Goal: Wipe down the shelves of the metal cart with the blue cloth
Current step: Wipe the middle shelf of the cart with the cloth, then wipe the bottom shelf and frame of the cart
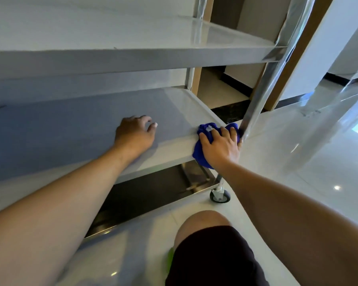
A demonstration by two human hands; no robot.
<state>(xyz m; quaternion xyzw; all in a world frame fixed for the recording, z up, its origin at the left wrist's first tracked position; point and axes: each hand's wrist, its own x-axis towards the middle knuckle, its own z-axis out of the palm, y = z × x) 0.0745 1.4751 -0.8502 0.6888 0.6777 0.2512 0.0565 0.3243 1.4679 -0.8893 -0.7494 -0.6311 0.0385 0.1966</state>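
Observation:
The metal cart fills the view with three shelves: the top shelf (132, 56), the middle shelf (74, 124) and the dark bottom shelf (145, 195). My right hand (221, 147) presses the bunched blue cloth (205, 132) against the middle shelf's front right corner, beside the upright post (262, 100). The cloth drapes over the shelf's front lip. My left hand (134, 135) rests on the middle shelf, fingers loosely curled, holding nothing.
A caster wheel (220, 195) sits under the cart's front right corner on the glossy white floor (318, 182). My bent knee in dark shorts (211, 250) is close to the bottom shelf. A wall and wood-trimmed doorway (298, 58) stand behind the cart.

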